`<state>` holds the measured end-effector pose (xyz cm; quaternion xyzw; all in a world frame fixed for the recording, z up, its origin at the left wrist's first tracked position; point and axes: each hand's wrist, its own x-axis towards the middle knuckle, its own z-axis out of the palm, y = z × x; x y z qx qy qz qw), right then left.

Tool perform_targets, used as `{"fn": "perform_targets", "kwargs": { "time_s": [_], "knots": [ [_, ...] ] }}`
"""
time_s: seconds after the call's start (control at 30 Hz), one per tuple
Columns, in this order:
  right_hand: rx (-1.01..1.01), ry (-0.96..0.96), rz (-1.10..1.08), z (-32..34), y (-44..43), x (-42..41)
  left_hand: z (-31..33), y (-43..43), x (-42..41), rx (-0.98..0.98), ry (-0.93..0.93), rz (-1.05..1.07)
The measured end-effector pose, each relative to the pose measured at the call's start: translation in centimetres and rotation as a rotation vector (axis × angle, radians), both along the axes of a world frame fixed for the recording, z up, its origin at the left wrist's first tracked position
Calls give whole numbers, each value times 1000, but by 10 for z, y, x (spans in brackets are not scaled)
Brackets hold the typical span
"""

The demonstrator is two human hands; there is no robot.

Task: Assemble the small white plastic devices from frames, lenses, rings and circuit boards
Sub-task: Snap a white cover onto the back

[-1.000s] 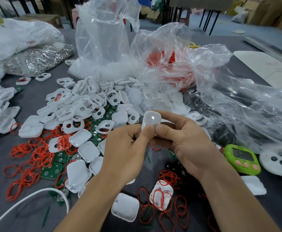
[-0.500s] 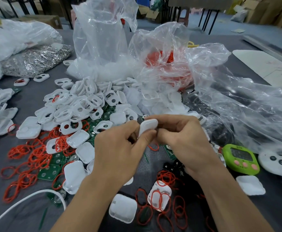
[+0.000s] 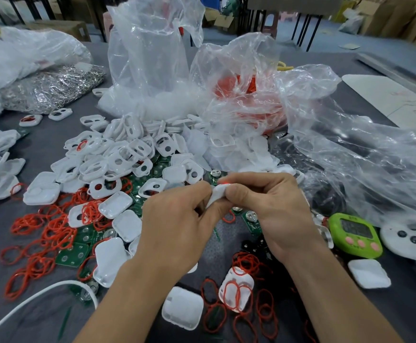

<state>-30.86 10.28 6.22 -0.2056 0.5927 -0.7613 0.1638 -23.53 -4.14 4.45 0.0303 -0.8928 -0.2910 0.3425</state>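
Both hands meet at the middle of the view over a small white plastic device (image 3: 217,194), seen edge-on with a sliver of red at its top. My left hand (image 3: 177,226) pinches its lower left side and my right hand (image 3: 273,206) pinches its upper right; fingers hide most of it. Behind lies a heap of white frames (image 3: 118,159). White lens covers (image 3: 115,205) lie left of my hands. Red rings (image 3: 43,231) are scattered at the left, more red rings (image 3: 246,293) near the front. Green circuit boards (image 3: 72,254) show between them.
Clear plastic bags (image 3: 152,70) of parts stand at the back and spread to the right. A bag of metal clips (image 3: 51,87) lies far left. A green timer (image 3: 355,233) and a white controller-like object (image 3: 412,236) sit right. A white cable (image 3: 36,295) curves at the front left.
The white device has turned from face-up to edge-on between my fingers, and both hands have closed tighter round it and shifted slightly lower.
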Motion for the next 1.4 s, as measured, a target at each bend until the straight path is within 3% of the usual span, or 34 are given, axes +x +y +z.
{"fn": "perform_targets", "kwargs": {
  "time_s": [0.23, 0.43, 0.53, 0.6, 0.77, 0.93, 1.1, 1.23, 1.4],
  "knots": [
    [-48, -196, -10, 3, 0, -2, 0, 4, 1, 154, -120, -41],
    [73, -367, -24, -3, -16, 6, -6, 7, -3, -236, -16, 174],
    [82, -363, 60, -4, -20, 12, -6, 6, -5, -287, -33, 159],
    [58, -349, 20, -5, -19, 10, -7, 4, -5, -190, -54, 149],
    [79, -270, -33, -6, -14, 4, 2, 3, -3, 292, -139, 110],
    [112, -269, -25, -5, -10, 1, 1, -2, -7, 566, -127, -23],
    [189, -205, -30, -2, -5, 0, -1, 0, -9, 617, -102, -62],
    [155, -193, -86, -1, -6, 2, 0, 0, -10, 770, -96, -163],
    [168, -198, -130, -1, -10, 5, 0, -1, -11, 743, -129, -154]
  ]
}}
